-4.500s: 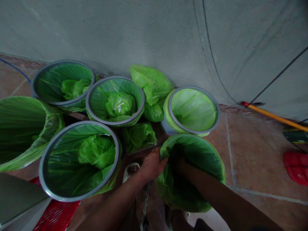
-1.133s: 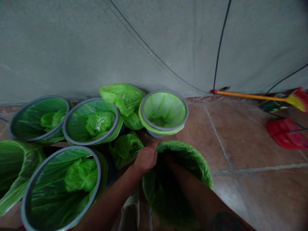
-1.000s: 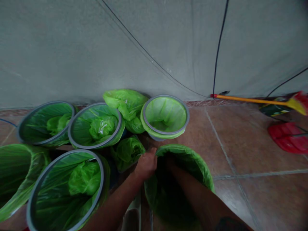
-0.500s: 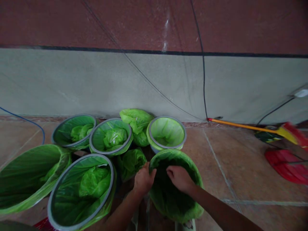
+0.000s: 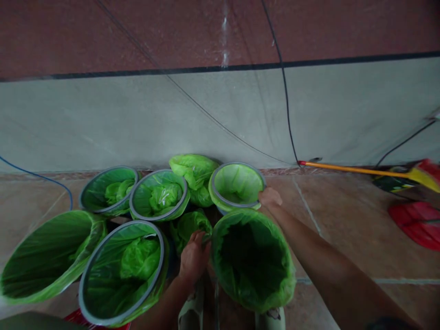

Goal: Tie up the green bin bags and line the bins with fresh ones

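My right hand (image 5: 270, 197) is closed on the right edge of the grey ring round a lined trash bin (image 5: 238, 206) by the wall. My left hand (image 5: 195, 256) has its fingers curled at a crumpled green plastic bag (image 5: 190, 227) between the bins; the fingertips are partly hidden. Directly before me, between both arms, stands another bin (image 5: 252, 295) with a green liner folded over its rim and a dark inside. It has no grey ring, and neither hand is on it.
On the left are several green-lined bins, among them a ringed one (image 5: 122, 316) with a crumpled bag inside. A bulging green bag (image 5: 192, 169) leans against the wall (image 5: 154, 123). To the right lie an orange-handled broom (image 5: 354, 169) and a red dustpan (image 5: 414, 224). My shoes (image 5: 191, 311) show below.
My right hand has come out of the front bin and reached the ringed bin behind it. My left hand has left the front bin's rim and shifted left to the crumpled bag.
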`<state>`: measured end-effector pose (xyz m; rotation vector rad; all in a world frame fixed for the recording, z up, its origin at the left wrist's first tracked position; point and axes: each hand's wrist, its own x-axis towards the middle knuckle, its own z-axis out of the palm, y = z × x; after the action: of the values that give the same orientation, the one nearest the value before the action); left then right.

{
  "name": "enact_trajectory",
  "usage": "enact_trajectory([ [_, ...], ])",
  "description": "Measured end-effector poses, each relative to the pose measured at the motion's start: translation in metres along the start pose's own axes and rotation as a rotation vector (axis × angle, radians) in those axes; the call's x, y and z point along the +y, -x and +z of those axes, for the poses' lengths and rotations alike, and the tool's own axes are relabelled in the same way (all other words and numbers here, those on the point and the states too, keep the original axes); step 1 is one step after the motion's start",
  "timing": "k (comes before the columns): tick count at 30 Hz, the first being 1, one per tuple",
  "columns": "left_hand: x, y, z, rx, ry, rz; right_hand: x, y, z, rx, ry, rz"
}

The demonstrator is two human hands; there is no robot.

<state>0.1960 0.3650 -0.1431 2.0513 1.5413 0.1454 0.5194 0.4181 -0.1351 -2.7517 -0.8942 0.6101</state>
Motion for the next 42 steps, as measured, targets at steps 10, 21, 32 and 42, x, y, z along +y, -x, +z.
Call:
enact_trajectory([
  [10, 0.027, -0.035, -0.04, -0.009, 0.794, -0.156, 0.036, 0.054, -0.052, 0.099, -0.045, -0.165],
  [21, 0.032, 0.017, -0.021, -0.207, 0.954, -0.184, 0.159, 0.188, 0.0, -0.004, 0.048, -0.094],
  [32, 0.033, 0.015, -0.012, -0.053, 0.759, -0.164, 0.156, 0.183, 0.01, 0.024, 0.041, -0.109],
  [42, 0.024, 0.01, -0.007, 0.0, 0.861, -0.21, 0.139, 0.174, 0.007, 0.058, -0.159, -0.207],
])
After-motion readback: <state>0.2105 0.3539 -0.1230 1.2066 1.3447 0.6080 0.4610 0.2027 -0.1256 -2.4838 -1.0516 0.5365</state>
